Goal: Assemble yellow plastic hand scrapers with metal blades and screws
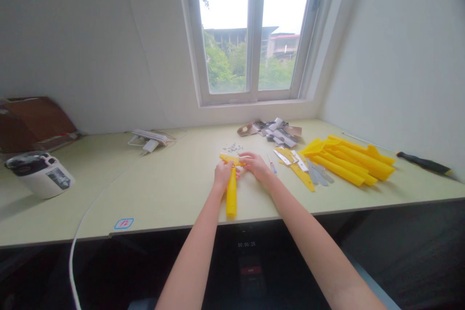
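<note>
A yellow T-shaped plastic scraper [231, 196] lies on the table in front of me, its thick handle pointing toward me and its flat head away. My left hand [222, 174] is closed around the neck where handle and head meet. The fingers of my right hand [254, 164] pinch the right end of the head, partly hiding it. Just beyond the head is a scatter of small screws [233, 147]. To the right of my right hand lies a small screwdriver [271, 163], beside yellow flat pieces [303, 177] and metal blades [319, 174].
A pile of yellow handles [352, 160] and a long black-handled screwdriver [423, 162] lie at the right. Torn packaging [279, 131] sits below the window. At the left stand a white jug [45, 177], a power strip [150, 139] and a cardboard box [36, 123]. A white cable [85, 215] crosses the table edge.
</note>
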A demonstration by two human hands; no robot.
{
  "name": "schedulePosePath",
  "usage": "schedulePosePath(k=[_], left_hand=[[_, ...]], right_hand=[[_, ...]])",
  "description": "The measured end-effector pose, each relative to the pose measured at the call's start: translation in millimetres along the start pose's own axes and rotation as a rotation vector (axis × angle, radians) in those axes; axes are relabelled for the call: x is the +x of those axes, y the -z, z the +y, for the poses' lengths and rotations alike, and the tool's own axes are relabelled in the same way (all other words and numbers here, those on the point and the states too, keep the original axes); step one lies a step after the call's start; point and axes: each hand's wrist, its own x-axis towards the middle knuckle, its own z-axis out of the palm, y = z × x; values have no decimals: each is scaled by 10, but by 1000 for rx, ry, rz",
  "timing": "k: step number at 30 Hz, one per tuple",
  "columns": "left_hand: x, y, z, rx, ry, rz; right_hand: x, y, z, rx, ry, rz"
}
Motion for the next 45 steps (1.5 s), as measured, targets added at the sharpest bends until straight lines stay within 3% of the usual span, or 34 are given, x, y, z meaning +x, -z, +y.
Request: schedulePosePath(k=[4, 6, 8, 11, 15, 19, 27, 33, 37, 39, 41, 43, 45], left_hand=[[-19, 5, -29, 119, -40, 137], [-52, 17, -32, 227, -102, 271], [-104, 32, -11, 361, -201, 324], [-217, 42, 73, 669, -409, 191], [-385, -4, 219, 1075, -430, -73], [-462, -73, 294, 1212, -410, -60], [-412, -143, 250, 1146, -351, -43], [-404, -202, 223, 1143, -349, 74], [-354, -150, 279, 1049, -399, 151], [-301, -95, 323, 908, -429, 183], [-227, -26, 368, 680, -411, 225], [-145, 50, 406, 356, -316, 201], [-73, 125, 428, 6, -206, 132]], right_hand=[[0, 6, -9, 14, -8, 69], [10, 14, -4, 6, -7, 102], [21, 20, 3, 1, -6, 116], [28, 24, 11, -6, 4, 120], [25, 27, 17, -6, 13, 111], [30, 40, 27, 32, 7, 97], [44, 59, 47, 36, -11, 92], [-12, 29, -28, 64, 10, 68], [-48, 11, -122, 106, 43, -40], [-38, 10, -129, 108, 62, -56], [-3, 9, -86, 42, 70, 22], [48, -4, -2, -114, 86, 112], [98, -39, 91, -348, 142, 120]])
